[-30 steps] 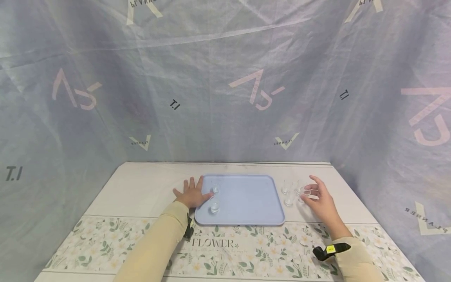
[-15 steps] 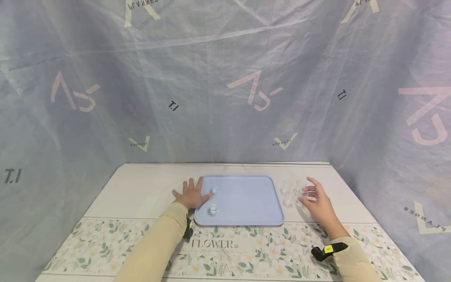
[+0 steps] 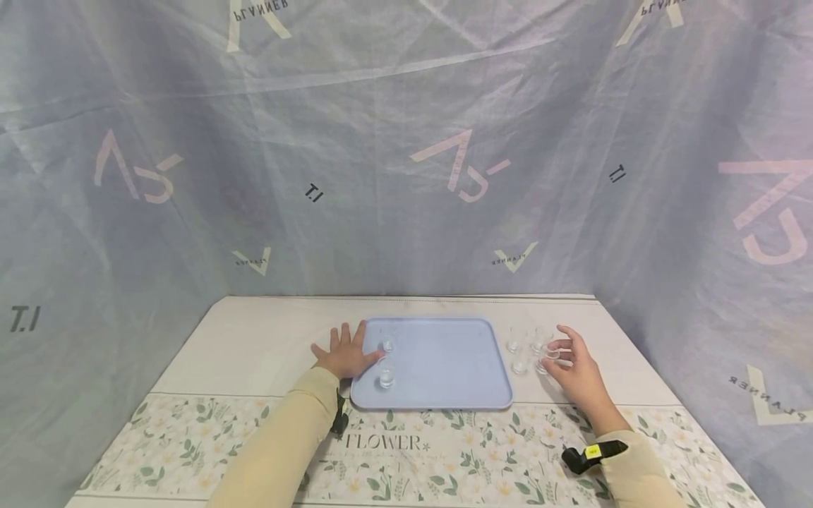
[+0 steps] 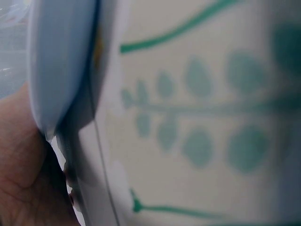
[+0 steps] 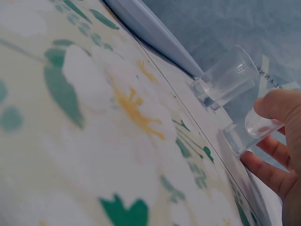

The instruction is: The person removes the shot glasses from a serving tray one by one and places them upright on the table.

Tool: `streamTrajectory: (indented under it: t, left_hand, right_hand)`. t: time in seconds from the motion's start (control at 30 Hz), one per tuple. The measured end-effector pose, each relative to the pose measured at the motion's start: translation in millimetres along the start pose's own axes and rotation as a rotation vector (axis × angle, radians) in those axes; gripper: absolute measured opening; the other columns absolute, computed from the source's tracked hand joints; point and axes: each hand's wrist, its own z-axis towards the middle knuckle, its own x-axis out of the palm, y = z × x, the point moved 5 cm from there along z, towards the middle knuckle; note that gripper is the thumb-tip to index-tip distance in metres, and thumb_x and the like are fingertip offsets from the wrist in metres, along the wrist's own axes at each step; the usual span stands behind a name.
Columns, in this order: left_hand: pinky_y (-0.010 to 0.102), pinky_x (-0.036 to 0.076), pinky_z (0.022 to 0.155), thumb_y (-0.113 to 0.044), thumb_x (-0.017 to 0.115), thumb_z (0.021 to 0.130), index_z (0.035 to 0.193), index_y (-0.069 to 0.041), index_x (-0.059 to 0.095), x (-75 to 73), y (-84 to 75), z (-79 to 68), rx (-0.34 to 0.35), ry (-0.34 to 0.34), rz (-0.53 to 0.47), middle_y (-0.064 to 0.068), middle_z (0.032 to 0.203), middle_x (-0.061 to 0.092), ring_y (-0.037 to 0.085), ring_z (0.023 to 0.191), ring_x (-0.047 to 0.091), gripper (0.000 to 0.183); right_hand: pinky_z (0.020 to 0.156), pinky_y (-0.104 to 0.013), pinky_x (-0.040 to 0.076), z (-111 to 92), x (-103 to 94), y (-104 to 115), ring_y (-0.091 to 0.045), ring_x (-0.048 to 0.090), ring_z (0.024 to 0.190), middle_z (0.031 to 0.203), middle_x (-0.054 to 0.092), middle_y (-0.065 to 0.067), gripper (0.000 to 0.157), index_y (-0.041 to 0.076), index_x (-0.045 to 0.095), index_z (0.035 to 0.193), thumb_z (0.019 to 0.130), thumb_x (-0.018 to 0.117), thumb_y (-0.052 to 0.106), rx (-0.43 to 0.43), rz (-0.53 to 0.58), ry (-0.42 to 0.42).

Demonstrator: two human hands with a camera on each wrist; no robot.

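Note:
My left hand lies with its fingers spread at the left edge of a light blue tray, its thumb reaching over the rim. Two small clear shot glasses stand on the tray's left side, a far glass by the thumb and a nearer glass. Right of the tray, my right hand pinches an upright shot glass between thumb and fingers. Close by stand several more: a near-left glass, a far-left glass and one behind the held glass.
A white table cover with a flower-print band lies under everything. Grey printed sheeting hangs behind and at both sides. The left wrist view shows mostly the tray's rim and printed leaves.
The right hand stays at the same glass, its fingers shifting only slightly. The left hand, tray and other glasses keep their places; the head view moves a little.

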Motion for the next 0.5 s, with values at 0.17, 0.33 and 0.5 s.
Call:
streamTrajectory:
  t: [0.17, 0.33, 0.5]
  left_hand:
    - [0.084, -0.002, 0.105, -0.072, 0.046, 0.094, 0.164, -0.016, 0.013, 4.1, 2.2, 2.4, 0.007, -0.013, -0.012, 0.029, 0.165, 0.009, 0.051, 0.151, 0.003, 0.095]
    - [0.084, -0.003, 0.104, -0.074, 0.047, 0.093, 0.164, -0.017, 0.013, 7.9, 5.1, 7.1, 0.002, -0.015, -0.015, 0.029, 0.165, 0.01, 0.051, 0.151, 0.003, 0.097]
    - [0.083, -0.005, 0.105, -0.074, 0.046, 0.093, 0.165, -0.019, 0.008, 12.8, 9.3, 14.9, -0.007, -0.001, -0.006, 0.027, 0.166, 0.004, 0.049, 0.152, -0.001, 0.097]
  right_hand:
    - [0.09, -0.055, 0.054, -0.9, -0.5, -0.8, -0.041, 0.064, 0.108, 0.119, 0.061, -0.018, 0.079, 0.008, 0.028, 0.156, 0.092, 0.073, 0.003, -0.019, -0.018, -0.005]
    - [0.087, -0.053, 0.054, -2.5, -1.4, -1.8, -0.041, 0.065, 0.107, 0.118, 0.061, -0.018, 0.079, 0.008, 0.029, 0.156, 0.091, 0.073, 0.001, -0.034, -0.041, -0.015]
    - [0.088, -0.052, 0.054, -0.5, -0.6, -3.5, -0.041, 0.064, 0.107, 0.118, 0.06, -0.019, 0.082, 0.008, 0.027, 0.157, 0.09, 0.073, 0.0, -0.025, -0.031, -0.005]
